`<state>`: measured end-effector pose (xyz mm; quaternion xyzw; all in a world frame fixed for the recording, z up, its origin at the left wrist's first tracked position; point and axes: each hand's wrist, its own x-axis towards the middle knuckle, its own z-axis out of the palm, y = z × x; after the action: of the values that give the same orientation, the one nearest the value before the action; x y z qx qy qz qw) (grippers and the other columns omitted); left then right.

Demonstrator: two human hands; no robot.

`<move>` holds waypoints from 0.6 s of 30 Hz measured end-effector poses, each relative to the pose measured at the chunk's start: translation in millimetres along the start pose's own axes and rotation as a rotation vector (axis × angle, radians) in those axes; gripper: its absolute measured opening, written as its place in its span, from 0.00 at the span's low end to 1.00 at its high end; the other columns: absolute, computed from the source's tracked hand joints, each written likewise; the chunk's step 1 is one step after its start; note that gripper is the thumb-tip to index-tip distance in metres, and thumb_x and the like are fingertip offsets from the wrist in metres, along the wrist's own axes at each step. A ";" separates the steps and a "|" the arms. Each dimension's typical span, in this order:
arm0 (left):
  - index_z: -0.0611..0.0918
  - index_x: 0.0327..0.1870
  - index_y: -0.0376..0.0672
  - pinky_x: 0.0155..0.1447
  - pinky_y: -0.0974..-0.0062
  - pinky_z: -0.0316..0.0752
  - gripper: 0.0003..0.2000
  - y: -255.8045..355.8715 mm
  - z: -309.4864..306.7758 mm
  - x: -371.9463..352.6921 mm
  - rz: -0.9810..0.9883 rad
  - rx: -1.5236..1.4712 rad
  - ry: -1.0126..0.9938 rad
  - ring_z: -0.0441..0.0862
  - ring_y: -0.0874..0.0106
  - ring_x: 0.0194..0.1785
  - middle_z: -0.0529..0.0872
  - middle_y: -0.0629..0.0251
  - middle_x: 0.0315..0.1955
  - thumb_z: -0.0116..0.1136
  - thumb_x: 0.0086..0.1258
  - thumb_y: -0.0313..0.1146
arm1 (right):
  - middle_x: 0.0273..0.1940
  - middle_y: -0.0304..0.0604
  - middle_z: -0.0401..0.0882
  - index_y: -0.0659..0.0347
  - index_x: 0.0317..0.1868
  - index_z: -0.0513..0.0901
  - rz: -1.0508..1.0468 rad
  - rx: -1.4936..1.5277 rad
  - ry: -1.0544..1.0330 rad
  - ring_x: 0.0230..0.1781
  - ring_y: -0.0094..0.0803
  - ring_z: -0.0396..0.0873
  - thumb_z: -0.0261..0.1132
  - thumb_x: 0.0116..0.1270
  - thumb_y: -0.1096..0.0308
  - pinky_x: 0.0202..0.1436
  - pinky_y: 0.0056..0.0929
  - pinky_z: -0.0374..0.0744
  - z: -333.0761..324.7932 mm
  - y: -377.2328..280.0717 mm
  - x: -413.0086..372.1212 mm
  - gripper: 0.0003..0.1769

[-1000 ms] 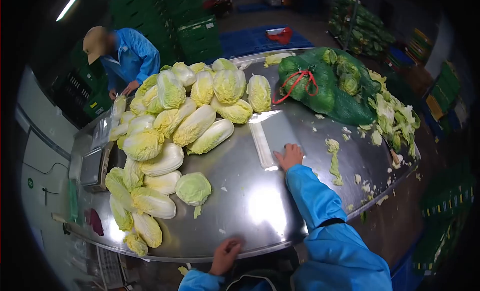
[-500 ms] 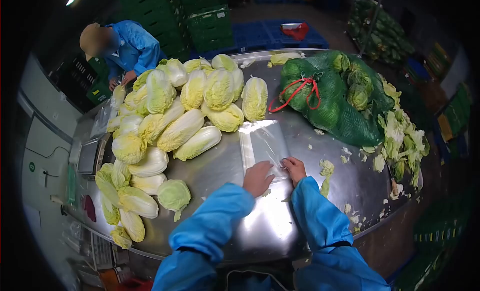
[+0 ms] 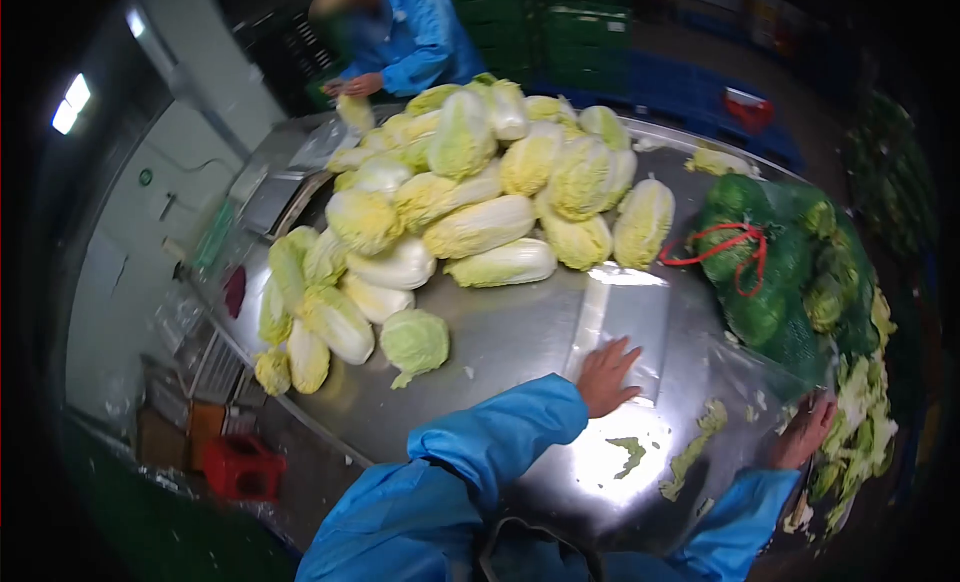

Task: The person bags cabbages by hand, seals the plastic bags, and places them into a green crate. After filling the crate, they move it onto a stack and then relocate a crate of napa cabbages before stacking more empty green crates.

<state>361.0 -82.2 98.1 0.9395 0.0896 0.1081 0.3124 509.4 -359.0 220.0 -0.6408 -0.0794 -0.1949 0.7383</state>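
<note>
Here, one hand lies flat on the bags and one holds a bag out

The left hand is wide open, palm down, with its fingers spread. It rests on the near end of a flat pile of clear bags, and has hold of nothing. Most of the pile sticks out past the fingertips, away from the person, lying flat on the shiny metal bench.

The right hand is well apart from the left one, over by the right side of the bench. Its fingers are nearly closed, and they have hold of the edge of one thin clear bag. This bag lies between the two hands, a bit farther away than the right hand, and some bits of leaf show near it.

Just past the bag is a big green net sack with a red tie. A heap of loose leaves is just beside the right hand. A big heap of long cabbages sits past the left hand and to its left, and a round cabbage sits at the near side of that heap. Across the bench, another person in blue stands behind the heap.
</note>
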 end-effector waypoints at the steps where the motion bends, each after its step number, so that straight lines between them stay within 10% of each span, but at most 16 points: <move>1: 0.62 0.66 0.51 0.66 0.51 0.53 0.33 19.9 -30.0 0.3 -0.025 0.007 0.010 0.51 0.54 0.69 0.54 0.55 0.67 0.59 0.59 0.47 | 0.30 0.36 0.72 0.63 0.35 0.74 0.059 -0.039 -0.245 0.31 0.21 0.71 0.56 0.65 0.70 0.38 0.20 0.70 22.0 -23.6 -13.9 0.05; 7: 0.79 0.48 0.44 0.58 0.65 0.67 0.17 45.0 -119.7 -53.0 0.251 -0.441 0.308 0.74 0.59 0.55 0.78 0.56 0.49 0.63 0.55 0.29 | 0.30 0.43 0.78 0.71 0.38 0.76 0.634 0.035 -1.227 0.29 0.27 0.78 0.57 0.64 0.76 0.35 0.23 0.77 124.9 -77.4 -146.8 0.05; 11: 0.80 0.37 0.39 0.49 0.73 0.73 0.07 29.9 -166.9 -115.7 -0.114 -0.555 0.339 0.80 0.73 0.41 0.83 0.64 0.33 0.63 0.57 0.26 | 0.35 0.47 0.79 0.71 0.41 0.74 0.990 0.355 -1.463 0.35 0.30 0.79 0.57 0.64 0.74 0.43 0.29 0.78 154.0 -103.0 -168.9 0.08; 14: 0.79 0.33 0.37 0.40 0.81 0.72 0.04 24.3 -200.5 -148.4 -0.322 -1.117 0.338 0.78 0.78 0.36 0.82 0.65 0.30 0.58 0.64 0.28 | 0.43 0.45 0.78 0.69 0.48 0.74 0.663 0.396 -1.428 0.42 0.31 0.76 0.60 0.62 0.72 0.51 0.29 0.73 183.0 -100.7 -162.3 0.15; 18: 0.79 0.35 0.37 0.38 0.81 0.72 0.04 18.8 -222.5 -173.2 -0.299 -1.127 0.375 0.78 0.78 0.34 0.82 0.64 0.28 0.56 0.65 0.28 | 0.53 0.41 0.72 0.59 0.60 0.67 0.282 0.253 -1.637 0.51 0.30 0.70 0.64 0.59 0.70 0.57 0.28 0.67 214.7 -104.5 -209.3 0.28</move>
<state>138.9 -11.6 257.9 0.5719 0.2030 0.2576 0.7519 306.4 -121.1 274.5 -0.4959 -0.5307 0.4360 0.5313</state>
